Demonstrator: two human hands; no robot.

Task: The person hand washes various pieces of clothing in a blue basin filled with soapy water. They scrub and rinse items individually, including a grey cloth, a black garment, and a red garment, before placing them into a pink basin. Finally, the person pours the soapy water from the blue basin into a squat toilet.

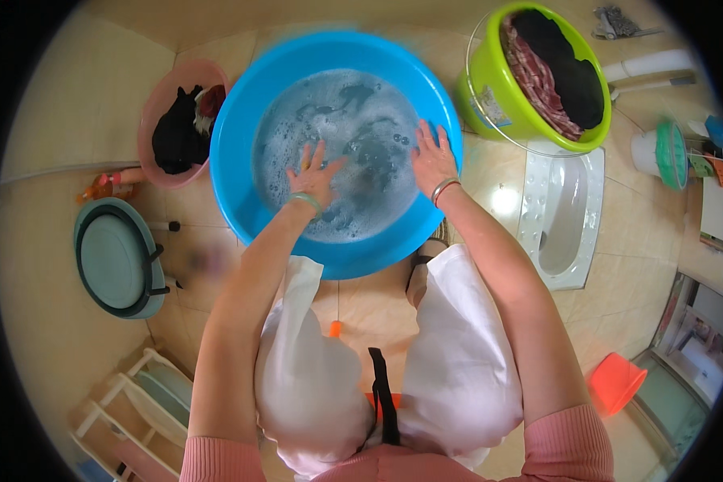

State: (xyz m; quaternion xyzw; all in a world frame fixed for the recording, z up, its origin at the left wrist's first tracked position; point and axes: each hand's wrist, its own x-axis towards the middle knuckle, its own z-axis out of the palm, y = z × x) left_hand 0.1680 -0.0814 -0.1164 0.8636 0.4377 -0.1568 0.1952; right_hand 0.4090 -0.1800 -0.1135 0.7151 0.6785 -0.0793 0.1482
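A large blue basin stands before me with soapy water in it, foam drifting over dark patches. Over the water's left half is my left hand, fingers spread and nothing in them; a pale green bangle circles that wrist. My right hand rests at the basin's right inner wall, its fingers stretched out and slightly apart, also holding nothing. A silver bangle is on the right wrist. No cloth shows in the water.
To the left are a pink basin with dark clothes and a folding grey-green basin. A lime-green bucket of clothes stands at right, near a squat toilet. An orange-red bucket and a rack are nearer me.
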